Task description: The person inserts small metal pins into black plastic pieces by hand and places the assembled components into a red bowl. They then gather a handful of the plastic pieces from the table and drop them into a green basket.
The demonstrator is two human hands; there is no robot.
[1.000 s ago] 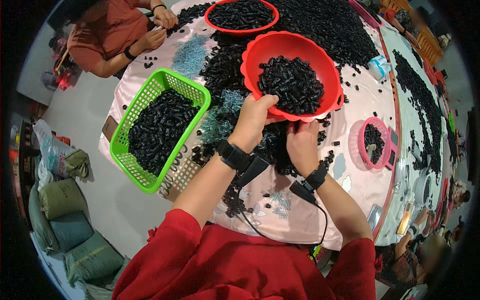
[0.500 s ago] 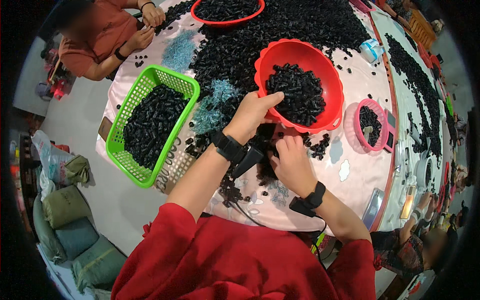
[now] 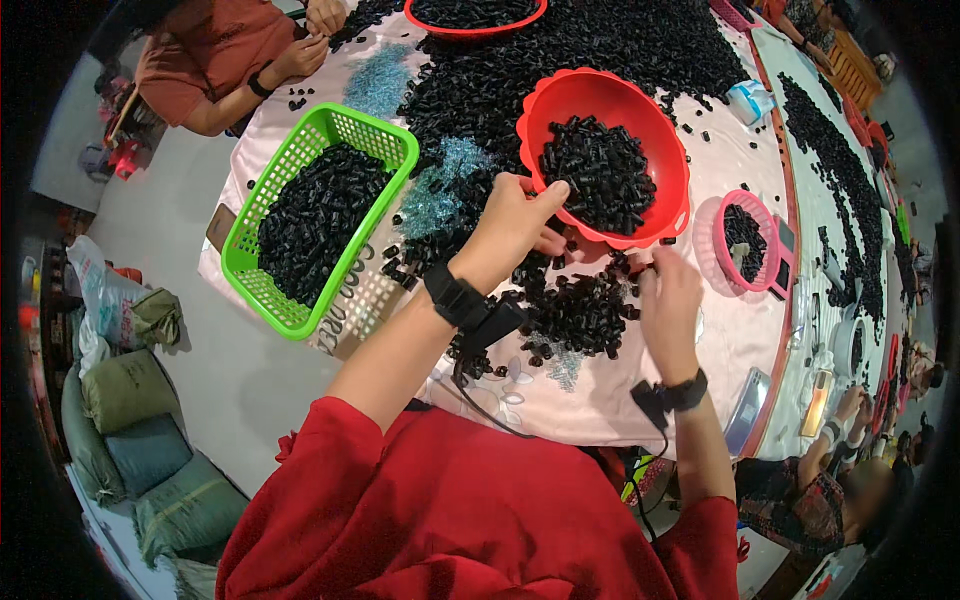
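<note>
My left hand (image 3: 517,222) grips the near-left rim of a red scalloped bowl (image 3: 660,130), thumb over the edge. The bowl is tilted toward me and holds short black tubular plastic pieces (image 3: 597,175). Below its near rim lies a loose heap of the same black pieces (image 3: 580,315), with clear bluish bits (image 3: 565,370) at its near side. My right hand (image 3: 672,300) is at the right edge of this heap, fingers bent and somewhat apart, with nothing visible in them. Both wrists wear black straps with small devices.
A green basket (image 3: 240,275) of black pieces stands left, beside clear bluish bits (image 3: 445,185). A large black pile (image 3: 620,40) and another red bowl (image 3: 480,32) lie farther back. Right are a pink basket (image 3: 722,262) and a phone (image 3: 748,412). Another person's hand (image 3: 300,58) is upper left.
My right hand has moved right and slightly up from over the heap, uncovering more black pieces. My left hand still holds the red bowl, now slightly higher in view.
</note>
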